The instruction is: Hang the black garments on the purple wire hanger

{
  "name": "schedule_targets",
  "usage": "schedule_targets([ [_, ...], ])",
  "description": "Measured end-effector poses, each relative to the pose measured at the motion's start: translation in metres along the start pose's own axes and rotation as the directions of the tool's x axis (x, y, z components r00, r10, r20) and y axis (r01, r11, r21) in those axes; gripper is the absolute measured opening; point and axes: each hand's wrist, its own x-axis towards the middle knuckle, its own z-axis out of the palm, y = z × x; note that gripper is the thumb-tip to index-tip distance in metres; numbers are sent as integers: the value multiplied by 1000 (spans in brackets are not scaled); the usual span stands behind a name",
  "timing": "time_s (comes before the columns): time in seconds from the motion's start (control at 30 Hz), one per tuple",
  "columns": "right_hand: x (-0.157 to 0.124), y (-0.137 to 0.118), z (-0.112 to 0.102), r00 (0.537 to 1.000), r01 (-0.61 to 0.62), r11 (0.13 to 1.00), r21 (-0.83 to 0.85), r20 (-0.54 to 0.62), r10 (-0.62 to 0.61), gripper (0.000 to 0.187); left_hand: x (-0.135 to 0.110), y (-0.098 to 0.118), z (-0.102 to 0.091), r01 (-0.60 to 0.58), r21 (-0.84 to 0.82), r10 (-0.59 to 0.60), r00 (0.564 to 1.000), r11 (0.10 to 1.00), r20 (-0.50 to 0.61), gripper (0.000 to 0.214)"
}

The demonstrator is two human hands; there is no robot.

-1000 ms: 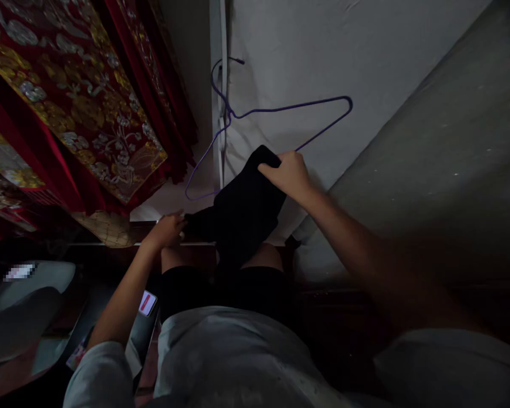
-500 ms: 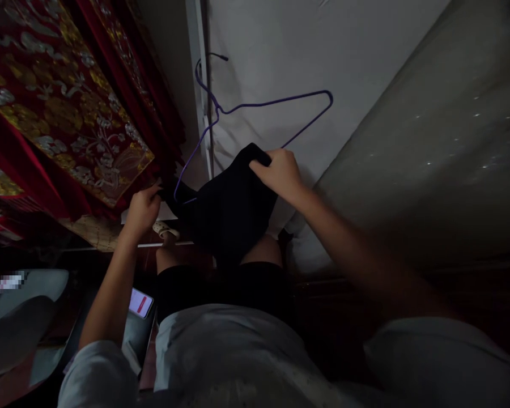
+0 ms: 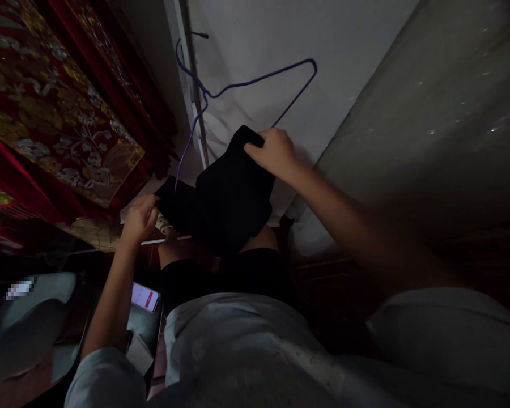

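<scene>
A black garment (image 3: 233, 187) hangs between my two hands in front of my legs; its exact kind is too dark to tell. My right hand (image 3: 274, 150) pinches its upper right edge, thumb on the near side. At the garment's left edge, my left hand (image 3: 141, 214) has its fingers closed on the cloth. A purple wire hanger (image 3: 259, 77) rises behind and out of the garment. Its lower left corner now goes behind the black cloth, and its lower right side runs down to my right hand. The hanger's hook lies against a pale upright strip.
Red embroidered cloth (image 3: 80, 107) with gold and silver patterns hangs at the left. A lit phone (image 3: 145, 297) lies on a grey seat beside my left forearm. Pale sheer fabric with sparkles (image 3: 425, 130) covers the right side. A beige clog (image 3: 164, 225) shows on the floor.
The left edge of the garment has come up over the hanger's lower left corner, which was in the open before. Hanger, garment and right hand sit slightly higher and further left in view.
</scene>
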Motion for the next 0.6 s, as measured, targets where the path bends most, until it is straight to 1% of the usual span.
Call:
schedule_targets([
  [0.03, 0, 0, -1, 1000, -3, 1000, 3, 6, 3, 26, -4, -3, 0, -38, 36, 39, 999, 999, -20, 27],
  [0.1, -1, -1, -2, 1000, -7, 1000, 13, 17, 7, 25, -10, -7, 0, -69, 98, 75, 995, 993, -63, 26],
  [0.17, -4, -4, -1, 1000, -10, 1000, 28, 23, 9, 23, -12, -8, -1, -57, 115, 70, 992, 992, -106, 27],
  [0.23, -10, -10, 0, 999, -12, 999, 52, 34, 10, 24, -7, -2, 0, -27, 83, 41, 984, 996, -175, 29],
  [0.33, -29, -28, 3, 998, -6, 990, 141, 66, -4, 29, 15, 14, 3, 1, -19, -7, 949, 1000, -314, 34],
  [0.4, -44, -41, 4, 996, 11, 973, 231, 84, -31, 33, 35, 26, 5, 23, -73, -52, 909, 997, -414, 36],
  [0.47, -55, -50, 4, 992, 21, 951, 308, 113, -58, 35, 54, 33, 5, 60, -111, -107, 865, 992, -491, 33],
  [0.53, -58, -52, 2, 985, 4, 939, 345, 163, -64, 37, 71, 35, 3, 83, -152, -150, 847, 985, -510, 29],
  [0.6, -54, -50, 0, 978, -21, 937, 349, 204, -53, 38, 88, 35, 0, 72, -202, -164, 862, 977, -481, 26],
])
